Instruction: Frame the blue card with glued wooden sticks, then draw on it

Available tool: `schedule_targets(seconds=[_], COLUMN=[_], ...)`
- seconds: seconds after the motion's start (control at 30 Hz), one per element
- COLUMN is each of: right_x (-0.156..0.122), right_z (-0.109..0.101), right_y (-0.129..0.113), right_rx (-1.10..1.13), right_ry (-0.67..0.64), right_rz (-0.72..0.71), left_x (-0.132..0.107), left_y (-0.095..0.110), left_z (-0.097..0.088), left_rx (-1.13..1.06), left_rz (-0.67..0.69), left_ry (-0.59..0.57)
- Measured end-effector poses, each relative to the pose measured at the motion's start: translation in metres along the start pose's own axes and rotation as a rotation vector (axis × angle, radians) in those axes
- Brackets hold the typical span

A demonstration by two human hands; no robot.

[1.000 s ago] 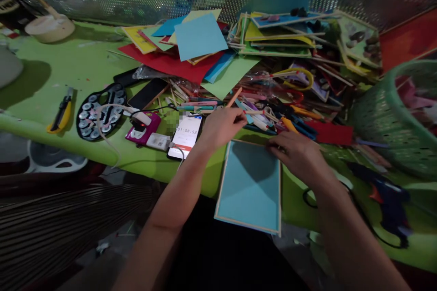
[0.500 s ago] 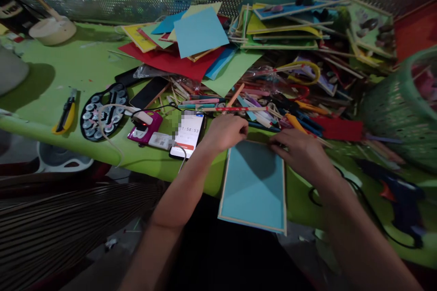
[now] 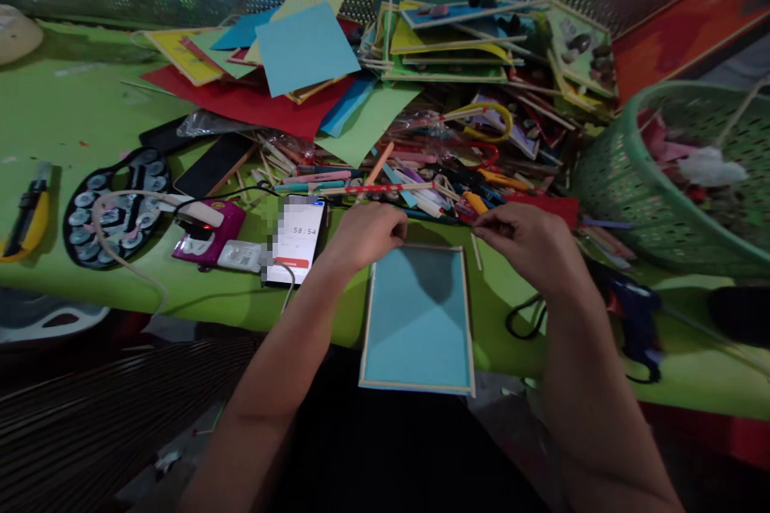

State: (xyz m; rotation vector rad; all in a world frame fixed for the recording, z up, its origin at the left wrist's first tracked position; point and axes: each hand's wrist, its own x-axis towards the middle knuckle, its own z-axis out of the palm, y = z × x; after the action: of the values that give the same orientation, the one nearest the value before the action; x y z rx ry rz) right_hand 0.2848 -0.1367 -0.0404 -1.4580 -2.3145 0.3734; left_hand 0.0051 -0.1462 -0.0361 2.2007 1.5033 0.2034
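Observation:
In front of me a light blue rectangular card edged with thin wooden sticks lies at the table's near edge, its lower part jutting over. My left hand is closed at the card's upper left corner, its fingers curled down; whatever they hold is hidden. To the right of the upper right corner, apart from the card, my right hand pinches thumb and fingertips together. A short pale stick hangs from that pinch. My hands cast a shadow on the card.
Behind my hands spreads a heap of pens, sticks and scissors, with coloured sheets stacked beyond. Left are a lit phone, a purple power strip, a black palette and a yellow cutter. Right are a green basket and a glue gun.
My right hand has moved off the card's top edge to the right, and a short stick now shows at its fingertips. My left hand stays by the corner. The view has swung right.

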Motion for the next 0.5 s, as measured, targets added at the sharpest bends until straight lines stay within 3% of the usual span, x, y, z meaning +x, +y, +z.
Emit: schedule_targets(seconds=[0.2,0.33,0.4,0.5], right_x=[-0.0009,-0.0012,-0.0011,-0.0007], right_z=[0.0031,0.0055,0.0059,0.0063], right_y=[0.0025,0.0000,-0.0003,0.0017], right_rx=[-0.066,-0.086,-0.071,-0.069], right_ry=[-0.146,-0.192,-0.147,0.020], right_rz=[0.110,0.077,0.055,0.043], left_x=[0.0008,0.0004,-0.0002,-0.0004], left_y=[0.0010,0.0018,0.0019,0.0034], left_z=[0.0000,-0.0005,-0.0012,-0.0009], left_rx=[0.027,0.036,0.037,0.030], left_rz=[-0.006,-0.012,-0.005,0.024], left_ry=[-0.010,-0.008,-0.008,-0.002])
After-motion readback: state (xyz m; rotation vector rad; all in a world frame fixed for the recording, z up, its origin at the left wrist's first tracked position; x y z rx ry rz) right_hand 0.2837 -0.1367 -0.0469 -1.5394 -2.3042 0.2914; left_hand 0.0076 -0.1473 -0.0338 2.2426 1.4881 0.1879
